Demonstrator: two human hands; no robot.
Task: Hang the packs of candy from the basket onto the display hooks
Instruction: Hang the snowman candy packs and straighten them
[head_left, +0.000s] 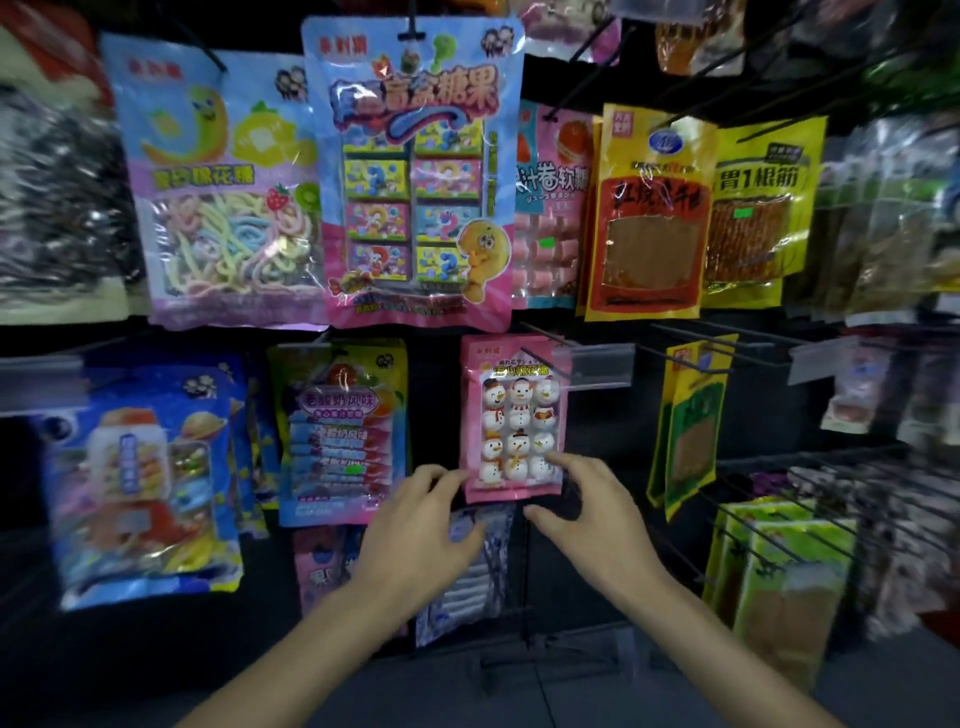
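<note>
At the middle of the lower row, a pink snowman candy pack (514, 415) hangs on its display hook (536, 359), the left hand (421, 525) and right hand (587, 514) loosely open with fingertips touching its bottom corners; it looks light, floppy and slippery, best pinched near the top edge.

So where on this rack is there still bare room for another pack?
Dark gaps flank the snowman pack: a narrow one towards the blue-and-pink pack, a wider one towards the yellow-green packs. The top row is crowded, packs overlapping.
</note>
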